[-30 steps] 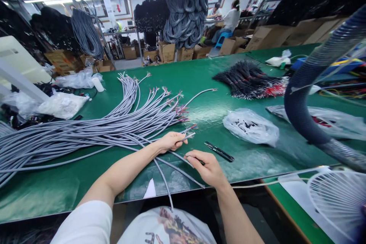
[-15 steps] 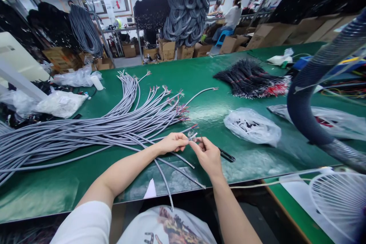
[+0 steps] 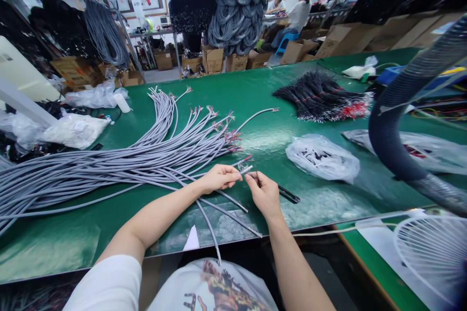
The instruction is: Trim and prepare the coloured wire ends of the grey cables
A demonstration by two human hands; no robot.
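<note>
left hand [image 3: 219, 178]: we pinch the cable [image 3: 243, 171] near its tip, steadying it over the mat [image 3: 262, 92]
right hand [image 3: 264, 193]: fingers closed at the stripped end, working its wires
tool [image 3: 288, 195]: parked beside right hand, within reach

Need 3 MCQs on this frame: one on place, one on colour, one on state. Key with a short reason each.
1. Where does the black tool lie?
A. right of the right hand
B. on the cartons
C. under the fan

2. What colour is the table top?
A. white
B. green
C. blue

3. How is the left hand holding?
A. flat on the table
B. pinching a grey cable end
C. gripping a bag

Key:
1 A, it sticks out just right of that hand.
2 B, the mat is green throughout.
3 B, fingertips close on the cable tip.
</note>
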